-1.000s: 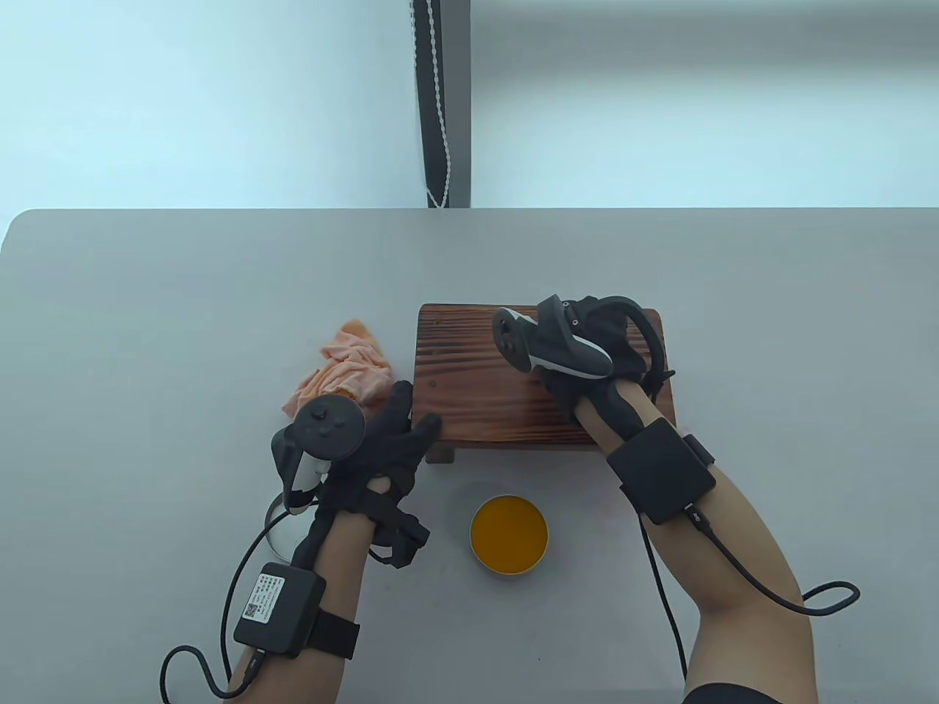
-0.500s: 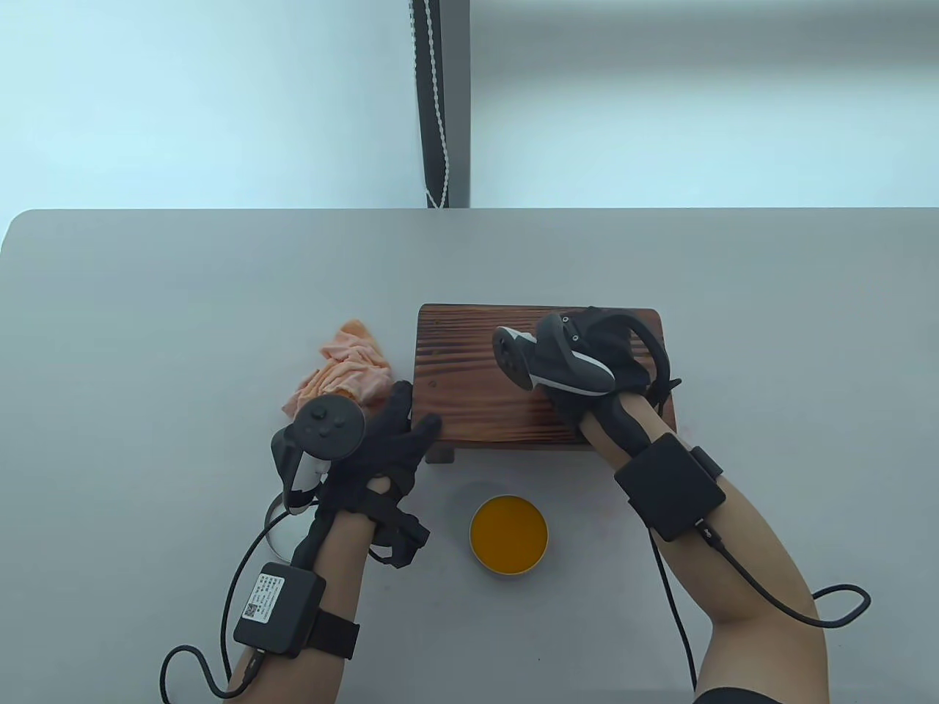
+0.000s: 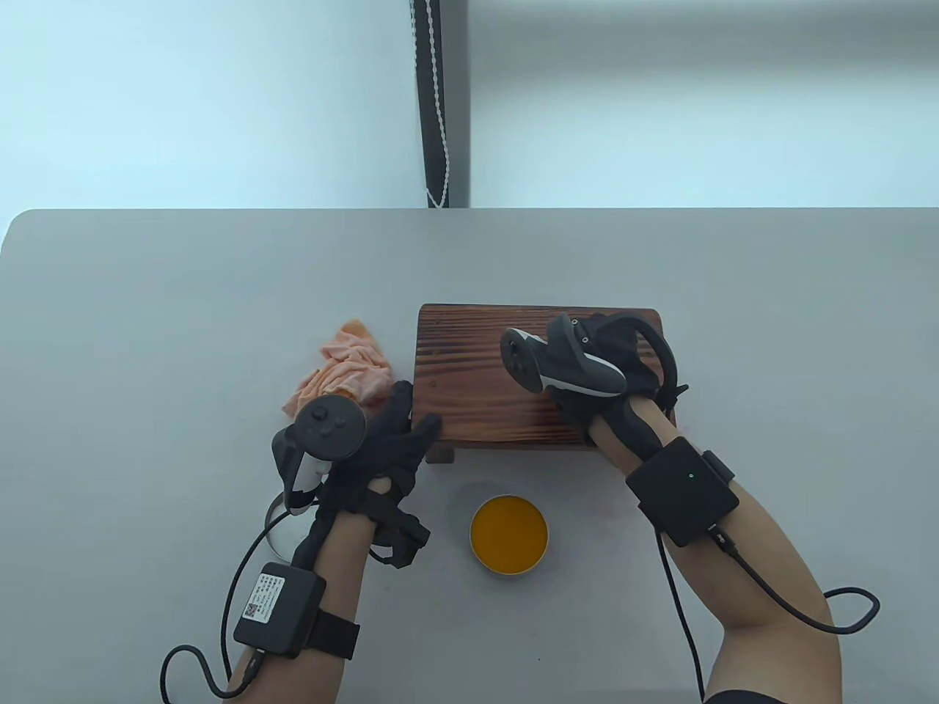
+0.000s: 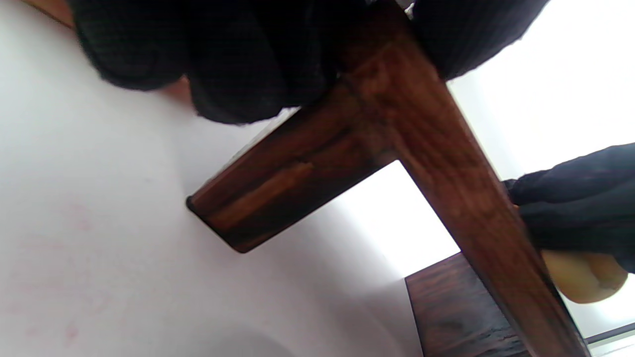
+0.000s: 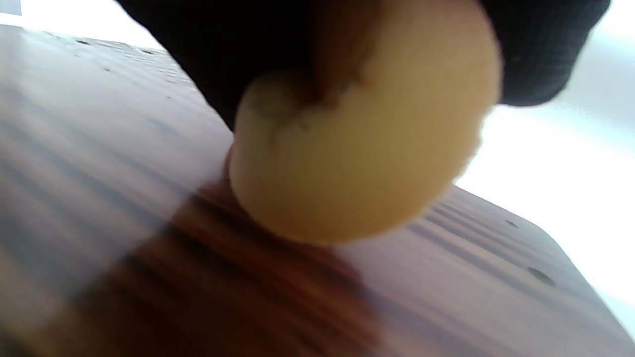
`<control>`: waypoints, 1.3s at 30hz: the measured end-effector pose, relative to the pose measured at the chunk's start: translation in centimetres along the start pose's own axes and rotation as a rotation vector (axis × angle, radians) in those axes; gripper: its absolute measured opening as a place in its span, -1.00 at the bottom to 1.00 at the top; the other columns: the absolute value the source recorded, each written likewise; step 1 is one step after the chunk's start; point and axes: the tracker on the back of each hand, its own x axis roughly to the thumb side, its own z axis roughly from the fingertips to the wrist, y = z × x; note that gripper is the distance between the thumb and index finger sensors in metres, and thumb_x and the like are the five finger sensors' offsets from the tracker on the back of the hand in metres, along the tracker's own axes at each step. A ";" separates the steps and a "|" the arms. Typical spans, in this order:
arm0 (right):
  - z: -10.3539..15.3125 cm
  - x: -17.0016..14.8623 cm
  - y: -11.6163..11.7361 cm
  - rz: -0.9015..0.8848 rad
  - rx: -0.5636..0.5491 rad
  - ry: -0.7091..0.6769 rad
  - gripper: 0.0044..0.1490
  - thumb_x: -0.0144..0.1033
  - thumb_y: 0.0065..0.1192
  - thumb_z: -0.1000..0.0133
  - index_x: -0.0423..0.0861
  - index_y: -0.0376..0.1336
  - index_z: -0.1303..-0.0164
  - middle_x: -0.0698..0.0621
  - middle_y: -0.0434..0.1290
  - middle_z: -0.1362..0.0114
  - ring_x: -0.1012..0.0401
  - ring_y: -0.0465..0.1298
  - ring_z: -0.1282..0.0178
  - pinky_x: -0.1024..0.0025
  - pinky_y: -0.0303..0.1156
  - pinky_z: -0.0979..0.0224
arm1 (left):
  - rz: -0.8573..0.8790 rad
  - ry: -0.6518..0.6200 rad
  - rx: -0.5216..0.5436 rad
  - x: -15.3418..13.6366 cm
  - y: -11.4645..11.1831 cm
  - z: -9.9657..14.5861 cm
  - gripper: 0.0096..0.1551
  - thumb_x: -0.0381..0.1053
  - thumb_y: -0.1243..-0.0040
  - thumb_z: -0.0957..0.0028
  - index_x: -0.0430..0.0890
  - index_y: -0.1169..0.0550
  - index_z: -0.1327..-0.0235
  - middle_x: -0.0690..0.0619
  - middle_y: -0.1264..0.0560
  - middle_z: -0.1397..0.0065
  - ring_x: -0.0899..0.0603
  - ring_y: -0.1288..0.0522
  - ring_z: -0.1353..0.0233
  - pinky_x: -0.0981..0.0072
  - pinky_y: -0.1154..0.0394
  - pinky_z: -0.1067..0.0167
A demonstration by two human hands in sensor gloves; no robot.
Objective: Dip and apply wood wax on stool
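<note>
Table view: even, diffuse light, sharp throughout, hazy pale-blue washout on the back wall. Only soft, faint shadows under the dark brown slatted wooden stool [image 3: 469,367] and round tin of orange wax [image 3: 510,534]. Left wrist view: background blown out white behind the stool's leg, near black gloved fingers [image 4: 238,59] soft. Right wrist view: heavy blur, round pale-yellow sponge applicator [image 5: 362,148] out of focus, glare streaks across the wood, overexposed at right.

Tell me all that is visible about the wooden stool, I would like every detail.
The stool is low and rectangular, of dark reddish-brown wood with a striped grain and rounded corners. It stands upright on the grey table, between the orange cloth and the open wax tin. The left hand grips its near left corner. The right hand presses a pale yellow sponge on its top.
</note>
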 end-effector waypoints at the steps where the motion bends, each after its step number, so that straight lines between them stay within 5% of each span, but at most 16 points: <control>1: -0.3 -0.1 0.1 0.007 -0.016 0.012 -0.54 -0.37 0.61 -0.07 -0.07 0.56 -0.20 -0.31 0.68 -0.10 -0.13 0.72 0.02 -0.29 0.59 -0.19 | 0.000 0.000 0.000 0.0 0.0 0.0 0.05 0.22 -0.23 -0.24 -0.43 -0.19 -0.71 -0.33 -0.58 -0.24 -0.35 -0.63 -0.10 -0.43 -0.53 -0.11; 8: -0.9 -1.4 0.5 0.059 0.048 0.055 -0.53 -0.38 0.60 -0.07 -0.12 0.55 -0.21 -0.33 0.68 -0.08 -0.14 0.72 0.04 -0.30 0.59 -0.18 | -0.003 -0.002 0.002 0.0 0.0 0.0 0.04 0.22 -0.23 -0.24 -0.43 -0.19 -0.71 -0.32 -0.59 -0.24 -0.35 -0.63 -0.10 -0.43 -0.53 -0.11; 12: 0.0 -0.5 0.0 0.005 0.024 -0.006 -0.53 -0.38 0.62 -0.06 -0.11 0.56 -0.20 -0.33 0.69 -0.08 -0.14 0.72 0.04 -0.30 0.59 -0.18 | -0.004 -0.002 0.004 0.0 0.0 0.0 0.04 0.22 -0.23 -0.24 -0.42 -0.20 -0.71 -0.32 -0.59 -0.24 -0.35 -0.63 -0.10 -0.43 -0.53 -0.11; 17: -1.5 -2.0 0.9 0.003 -0.002 0.090 -0.53 -0.37 0.59 -0.08 -0.06 0.54 -0.21 -0.32 0.68 -0.10 -0.13 0.72 0.02 -0.28 0.59 -0.18 | -0.003 -0.001 0.002 0.0 0.0 0.0 0.04 0.22 -0.23 -0.24 -0.42 -0.20 -0.71 -0.32 -0.59 -0.24 -0.34 -0.64 -0.10 -0.43 -0.53 -0.11; 24: 0.4 -0.7 0.3 0.014 0.028 0.024 -0.53 -0.39 0.63 -0.06 -0.14 0.57 -0.19 -0.34 0.69 -0.07 -0.14 0.72 0.05 -0.31 0.59 -0.17 | -0.003 -0.004 0.004 0.0 0.0 0.0 0.05 0.22 -0.23 -0.24 -0.43 -0.20 -0.71 -0.32 -0.59 -0.24 -0.35 -0.64 -0.10 -0.44 -0.53 -0.11; 30: -1.4 -2.7 1.2 0.012 0.018 0.130 -0.53 -0.37 0.60 -0.08 -0.07 0.55 -0.21 -0.32 0.68 -0.10 -0.13 0.72 0.03 -0.28 0.59 -0.18 | 0.000 -0.001 0.001 0.0 0.0 0.0 0.05 0.22 -0.23 -0.24 -0.43 -0.20 -0.71 -0.32 -0.59 -0.24 -0.35 -0.64 -0.10 -0.44 -0.53 -0.11; 35: 0.4 -1.7 0.5 0.014 0.070 0.052 -0.52 -0.40 0.64 -0.05 -0.16 0.58 -0.18 -0.35 0.69 -0.06 -0.15 0.72 0.05 -0.32 0.58 -0.17 | -0.002 -0.005 0.005 0.0 0.0 0.0 0.04 0.22 -0.23 -0.24 -0.43 -0.20 -0.70 -0.32 -0.59 -0.23 -0.35 -0.64 -0.10 -0.44 -0.53 -0.11; 39: -0.5 -1.9 0.8 0.003 0.008 0.090 -0.53 -0.37 0.62 -0.06 -0.07 0.56 -0.20 -0.32 0.68 -0.10 -0.14 0.72 0.02 -0.29 0.59 -0.19 | -0.003 -0.003 0.009 0.0 0.0 0.0 0.04 0.22 -0.23 -0.23 -0.43 -0.20 -0.71 -0.32 -0.59 -0.23 -0.35 -0.64 -0.10 -0.44 -0.53 -0.11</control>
